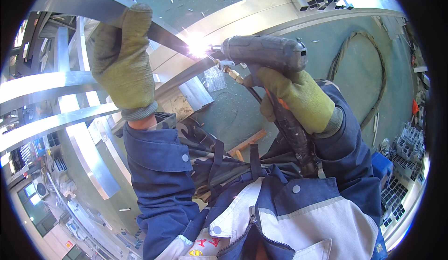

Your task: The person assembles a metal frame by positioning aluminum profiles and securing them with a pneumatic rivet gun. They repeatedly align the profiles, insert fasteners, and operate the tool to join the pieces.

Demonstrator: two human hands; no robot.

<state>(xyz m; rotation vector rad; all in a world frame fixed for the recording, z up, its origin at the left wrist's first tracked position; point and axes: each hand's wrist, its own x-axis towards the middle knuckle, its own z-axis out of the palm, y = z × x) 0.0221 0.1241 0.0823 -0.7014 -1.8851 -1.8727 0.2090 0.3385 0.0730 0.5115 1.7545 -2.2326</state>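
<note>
Floor (pixel 359 73) lies below — blue box (pixel 381 164) rightward, right hand (pixel 301 96) gripping torch (pixel 263 52).

Jacket (pixel 305 218): red characters (pixel 209 242) and yellow emblem (pixel 196 253), left of the zipper (pixel 253 215); pale mark (pixel 379 248), far right of it, illegible. Wall (pixel 57 239): small red sign (pixel 69 244), far left of the zipper, illegible.

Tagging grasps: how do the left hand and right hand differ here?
The left hand holds a silver metal bar; the right hand grips a black welding gun. Bare wrist shows below the left hand's glove, while the right hand's glove cuff meets the sleeve. Both wear yellow-green gloves.
</note>
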